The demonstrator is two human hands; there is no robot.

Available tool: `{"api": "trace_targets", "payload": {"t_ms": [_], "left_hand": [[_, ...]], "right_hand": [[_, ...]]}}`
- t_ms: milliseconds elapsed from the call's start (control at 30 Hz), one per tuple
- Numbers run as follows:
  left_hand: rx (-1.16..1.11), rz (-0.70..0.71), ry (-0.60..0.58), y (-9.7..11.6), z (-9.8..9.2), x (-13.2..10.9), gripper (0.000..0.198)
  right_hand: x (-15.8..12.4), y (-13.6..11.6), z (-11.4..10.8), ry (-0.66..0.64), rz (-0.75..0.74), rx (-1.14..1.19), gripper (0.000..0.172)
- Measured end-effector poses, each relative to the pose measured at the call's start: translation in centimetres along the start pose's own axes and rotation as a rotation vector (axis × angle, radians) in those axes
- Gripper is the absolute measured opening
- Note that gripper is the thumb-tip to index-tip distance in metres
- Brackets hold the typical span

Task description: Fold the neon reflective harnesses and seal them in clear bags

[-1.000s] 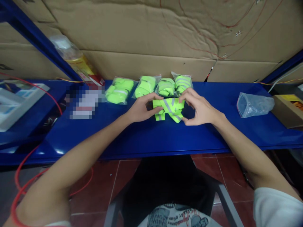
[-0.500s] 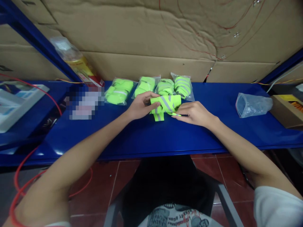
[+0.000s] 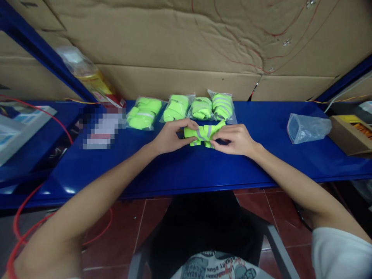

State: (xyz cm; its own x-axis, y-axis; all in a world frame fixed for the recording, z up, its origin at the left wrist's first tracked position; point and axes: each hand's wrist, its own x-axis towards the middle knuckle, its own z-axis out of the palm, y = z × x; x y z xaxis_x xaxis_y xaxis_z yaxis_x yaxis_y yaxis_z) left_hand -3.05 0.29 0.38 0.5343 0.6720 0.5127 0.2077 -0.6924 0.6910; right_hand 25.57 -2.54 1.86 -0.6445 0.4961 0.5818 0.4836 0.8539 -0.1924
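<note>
A neon-green band with grey reflective stripes [image 3: 203, 135] lies folded small on the blue shelf [image 3: 186, 166]. My left hand [image 3: 171, 135] pinches its left end. My right hand [image 3: 234, 139] presses and grips its right side. Directly behind the hands, several clear bags with the same green bands [image 3: 177, 108] lie in a row against the cardboard wall.
An empty clear plastic bag [image 3: 308, 128] lies on the shelf to the right, a cardboard box [image 3: 351, 133] beyond it. A blurred packet [image 3: 101, 126] and a bagged yellow item [image 3: 87, 75] are at the left. Red cable [image 3: 23, 228] loops below the shelf edge.
Both hands have drawn closer together and the green band has been folded into a smaller bundle. The right hand dropped from the band's top edge onto its right side.
</note>
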Motion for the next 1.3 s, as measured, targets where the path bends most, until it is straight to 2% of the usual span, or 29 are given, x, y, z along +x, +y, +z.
{"api": "trace_targets", "payload": {"t_ms": [67,133,200,300,433,500,633,667,767,800,867,1000,1167,1300], "left_hand": [[0.032,0.07,-0.035,-0.1,0.0,0.1,0.021],[0.088,0.121,-0.055,-0.3,0.0,0.2,0.017],[0.129,0.157,-0.063,-0.5,-0.1,0.2,0.014],[0.172,0.201,-0.092,-0.5,-0.1,0.1,0.011],[0.206,0.225,-0.156,0.2,-0.5,0.2,0.019],[0.205,0.215,-0.179,0.5,-0.7,0.2,0.025],[0.105,0.155,-0.188,0.5,-1.1,0.4,0.012],[0.06,0.118,-0.178,0.3,-1.1,0.3,0.017],[-0.017,-0.033,-0.124,-0.1,-1.1,0.2,0.061],[0.004,-0.078,-0.12,-0.2,-1.1,0.1,0.073],[0.081,-0.135,-0.144,-0.3,-1.0,0.0,0.083],[0.053,-0.147,-0.182,-0.5,-0.8,0.0,0.074],[-0.052,-0.139,-0.127,-0.9,-0.6,0.0,0.067],[-0.2,-0.232,-0.038,-1.0,-0.2,0.1,0.076]], "right_hand": [[0.1,0.3,0.0,0.186,0.025,-0.058,0.025],[0.3,0.6,0.0,0.257,0.056,-0.071,0.03],[0.4,0.9,0.0,0.163,0.082,0.01,0.038],[0.4,1.5,0.1,-0.029,0.112,0.224,0.027],[0.3,2.4,0.3,-0.076,0.231,0.45,0.022],[0.3,2.8,0.4,-0.124,0.293,0.504,0.034],[0.4,2.8,0.3,-0.23,0.434,0.47,0.082],[0.4,2.7,0.2,-0.263,0.454,0.438,0.086],[0.5,2.2,0.1,-0.337,0.418,0.346,0.075],[0.4,2.0,0.1,-0.331,0.389,0.332,0.071],[0.4,1.8,0.2,-0.298,0.346,0.334,0.066],[0.1,1.6,0.5,-0.211,0.331,0.361,0.065],[0.0,1.5,1.3,-0.067,0.322,0.394,0.058],[0.1,1.6,1.9,0.045,0.364,0.5,0.058]]}}
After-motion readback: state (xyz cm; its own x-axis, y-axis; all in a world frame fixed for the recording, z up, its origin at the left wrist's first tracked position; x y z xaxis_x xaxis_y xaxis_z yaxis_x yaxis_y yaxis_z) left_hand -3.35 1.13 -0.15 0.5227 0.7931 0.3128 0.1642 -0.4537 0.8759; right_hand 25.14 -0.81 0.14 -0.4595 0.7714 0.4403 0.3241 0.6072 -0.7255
